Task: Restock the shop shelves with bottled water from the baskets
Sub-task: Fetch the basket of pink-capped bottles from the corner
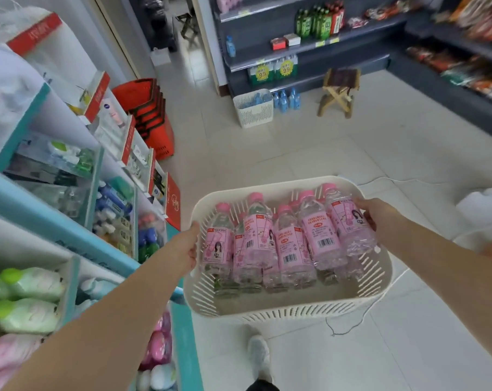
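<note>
Bottled water: several clear plastic bottles with pink caps and pink labels (319, 238) lean packed side by side inside a cream slotted plastic basket (267, 313), caps toward its far side. One label reads "PEACH SODA".
Dark grey shelving (366, 29): stands across the aisle and carries green bottles (312, 22), small boxes and blurred snack packets.
Teal-edged white shelf unit (41, 218): runs along the left and is filled with toiletries, among them pale bottles with green caps (27, 283).
Cream slotted plastic basket: held up between both hands over the pale tiled floor (352, 153), tipped slightly so that the bottles' bases rest toward the near wall.
Stack of red shopping baskets (150, 114): nested on the floor at the far end of the left shelf unit.
Wooden folding stool (339, 91): stands on the floor in front of the dark shelving.
Second white slotted basket (253, 111): sits on the floor at the foot of the dark shelving, with blue-wrapped items showing above its rim.
Left hand (187, 246): grips the held basket's left rim, thumb at the top edge; the fingers are hidden behind the wall.
Right hand (373, 213): clasps the right rim, digits curled over the edge, just beside the rightmost bottle.
Small blue bottles (287, 100): stand grouped on the floor, just beside the second basket.
</note>
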`<action>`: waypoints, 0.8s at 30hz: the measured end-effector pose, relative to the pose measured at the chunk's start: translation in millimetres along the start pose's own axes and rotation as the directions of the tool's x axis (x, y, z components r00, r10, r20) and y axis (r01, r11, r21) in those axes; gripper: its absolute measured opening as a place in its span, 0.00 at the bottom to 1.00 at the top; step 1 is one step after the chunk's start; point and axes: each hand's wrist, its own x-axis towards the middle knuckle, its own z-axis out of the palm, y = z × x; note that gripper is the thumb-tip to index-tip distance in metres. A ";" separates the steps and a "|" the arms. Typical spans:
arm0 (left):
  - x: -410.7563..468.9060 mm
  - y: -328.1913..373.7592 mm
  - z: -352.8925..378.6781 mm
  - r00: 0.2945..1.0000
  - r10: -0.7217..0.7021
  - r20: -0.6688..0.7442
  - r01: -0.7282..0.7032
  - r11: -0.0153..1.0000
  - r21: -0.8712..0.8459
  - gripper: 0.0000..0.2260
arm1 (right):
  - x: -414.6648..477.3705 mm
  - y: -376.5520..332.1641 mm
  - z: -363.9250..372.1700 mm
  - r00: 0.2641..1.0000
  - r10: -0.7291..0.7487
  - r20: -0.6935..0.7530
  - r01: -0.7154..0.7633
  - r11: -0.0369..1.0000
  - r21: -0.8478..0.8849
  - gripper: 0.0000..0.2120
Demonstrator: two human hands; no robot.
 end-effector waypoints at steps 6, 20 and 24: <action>66.7 72.0 14.2 1.000 0.018 0.012 -0.018 0.999 0.034 0.20 | 52.6 -35.1 45.9 0.997 0.060 -0.050 -0.057 0.996 0.062 0.12; 215.7 229.6 71.7 1.000 -0.021 0.003 0.021 0.995 0.098 0.14 | 223.6 -135.1 141.6 0.992 0.111 -0.066 -0.106 0.991 0.075 0.09; 270.2 274.4 97.9 0.998 -0.048 -0.049 0.055 0.990 0.132 0.18 | 285.0 -183.2 171.3 0.989 0.138 -0.048 -0.136 0.989 0.053 0.08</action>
